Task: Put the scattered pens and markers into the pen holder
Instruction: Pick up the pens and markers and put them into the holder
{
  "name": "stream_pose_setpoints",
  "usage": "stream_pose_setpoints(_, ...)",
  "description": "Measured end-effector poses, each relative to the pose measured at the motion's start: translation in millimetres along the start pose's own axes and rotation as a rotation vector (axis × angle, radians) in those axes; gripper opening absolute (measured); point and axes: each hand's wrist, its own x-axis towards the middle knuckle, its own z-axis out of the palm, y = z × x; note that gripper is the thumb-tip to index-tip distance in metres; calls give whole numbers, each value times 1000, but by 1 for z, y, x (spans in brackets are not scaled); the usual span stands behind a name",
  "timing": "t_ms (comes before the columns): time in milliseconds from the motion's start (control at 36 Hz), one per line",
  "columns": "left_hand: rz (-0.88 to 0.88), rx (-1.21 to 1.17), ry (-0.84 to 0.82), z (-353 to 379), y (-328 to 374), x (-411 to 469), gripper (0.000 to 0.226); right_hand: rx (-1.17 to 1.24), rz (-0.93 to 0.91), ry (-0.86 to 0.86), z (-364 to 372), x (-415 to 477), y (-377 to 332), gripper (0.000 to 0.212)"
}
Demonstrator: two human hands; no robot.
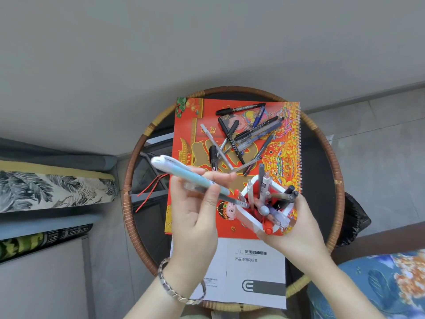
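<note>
One view only — a wide-angle camera worn on the person's head, looking steeply down and forward. It sits close above the round table [326, 157], which fills the middle of the frame, with both forearms entering from the bottom edge. The edges bend outward — floor [379, 139] right, wall [207, 42] at top.

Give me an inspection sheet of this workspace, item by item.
Surface: round table with a woven rim, largely covered by a red calendar and a white booklet.
Job's things: white pen holder partly filled; a pile of loose pens on the calendar.
Clutter: red ribbons hanging off the calendar's left edge.
Grippers: left hand holds a light blue pen, tip toward the holder; right hand grips the holder.
Cables: nothing seen.
Surroundings: patterned cushions on the left, black bag on the right.
</note>
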Motion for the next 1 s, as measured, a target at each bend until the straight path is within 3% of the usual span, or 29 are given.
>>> stream_pose_setpoints(194, -206, 359, -87, -7, -32, -9, 35, -27, -37, -20, 3, -4, -10, 65)
stream_pose_setpoints(306, -130, 599, -117, -11, -39, -6, 43, 32, -44, -61, 7, -8, -21, 63)
stream_pose_setpoints(417, -51, 560, -192, -7, -26, -4, 64, 71, -24, -70, 7, -9, -23, 64)
stream_pose_setpoints(556, 72, 550, -245, -8, -17, -2, 56, 40, -44, -84, 6, -8, -18, 61)
stream_pose_setpoints(778, 331, 833, -209, -12, -37, 4, 26, -57, -76, -40, 4, -2, -8, 65)
stream_pose_setpoints(861, 270, 791, -253, -7, -41, 3, 29, -45, -46, -16, 2, 0, -3, 69)
stream_pose_setpoints(917, 119, 661, -286, -5, -42, 9, 27, -30, -23, 3, -2, 2, 1, 72)
stream_pose_setpoints(1000, -83, 588, -149, -5, -51, 26, 19, -25, -25, 24, -9, 4, 1, 73)
